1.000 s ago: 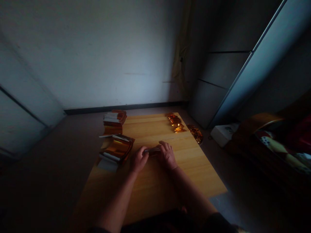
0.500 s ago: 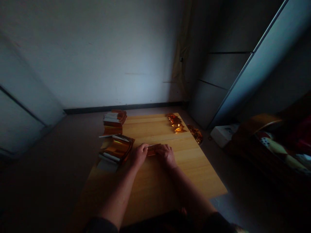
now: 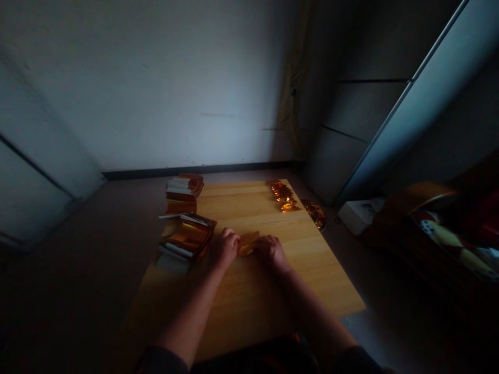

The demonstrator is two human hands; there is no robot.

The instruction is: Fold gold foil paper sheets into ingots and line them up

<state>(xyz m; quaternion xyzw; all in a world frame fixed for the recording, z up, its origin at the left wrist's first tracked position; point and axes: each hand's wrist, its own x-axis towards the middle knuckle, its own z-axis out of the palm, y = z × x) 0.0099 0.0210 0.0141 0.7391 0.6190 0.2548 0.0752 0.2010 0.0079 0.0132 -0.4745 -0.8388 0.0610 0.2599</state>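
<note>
Between my hands, low over the wooden table, is a small piece of gold foil paper (image 3: 247,244), partly folded. My left hand (image 3: 226,248) is closed on its left end. On the opposite end, the fingers of my right hand (image 3: 272,252) are closed as well, and they hide that part of the paper. Just left of my left hand lies a stack of gold foil sheets (image 3: 189,235) with pale backs showing at the edges. Another pile of foil sheets (image 3: 183,192) sits behind it at the table's far left corner.
The wooden table (image 3: 312,270) stands before a pale wall. A row of folded shiny gold pieces (image 3: 283,196) lies at its far right corner. More shiny gold pieces (image 3: 315,214) are beyond that edge. A white box (image 3: 355,215) and a wooden seat (image 3: 424,197) stand on the right.
The foil paper has turned from a flat strip to a lighter, angled shape between my fingers. My right hand has shifted slightly right and down.
</note>
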